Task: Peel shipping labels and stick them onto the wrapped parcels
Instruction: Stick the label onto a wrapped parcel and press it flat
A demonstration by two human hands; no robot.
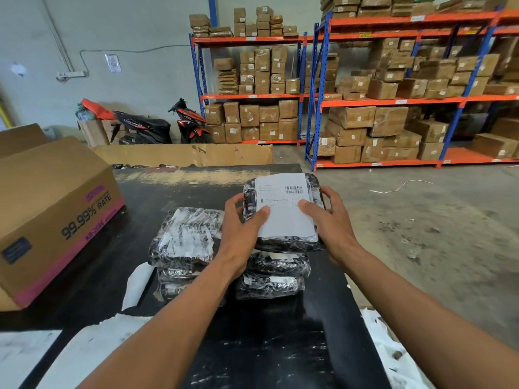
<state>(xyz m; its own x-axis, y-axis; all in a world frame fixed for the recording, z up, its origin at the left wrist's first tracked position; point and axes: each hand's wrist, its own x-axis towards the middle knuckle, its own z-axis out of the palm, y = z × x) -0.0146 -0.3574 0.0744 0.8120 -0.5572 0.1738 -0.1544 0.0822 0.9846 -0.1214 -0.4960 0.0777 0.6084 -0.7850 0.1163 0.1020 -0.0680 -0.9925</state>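
Observation:
A black plastic-wrapped parcel [283,244] sits on top of the right-hand stack on the black table [266,346]. A white shipping label [283,203] with barcodes lies across its top face. My left hand [241,234] grips the parcel's left side, thumb pressing on the label's lower left. My right hand [330,223] holds the right side, thumb on the label's right part. Under it lie two more wrapped parcels [271,283]. To the left stands a second stack of parcels [185,240] with torn white paper under the wrap.
A large cardboard box [53,214] with pink trim stands on the table's left. White backing sheets [92,349] lie at the near left and near right edge [393,355]. Beyond the table are flattened cardboard [185,154], two scooters [191,123] and shelving racks [393,99] full of boxes.

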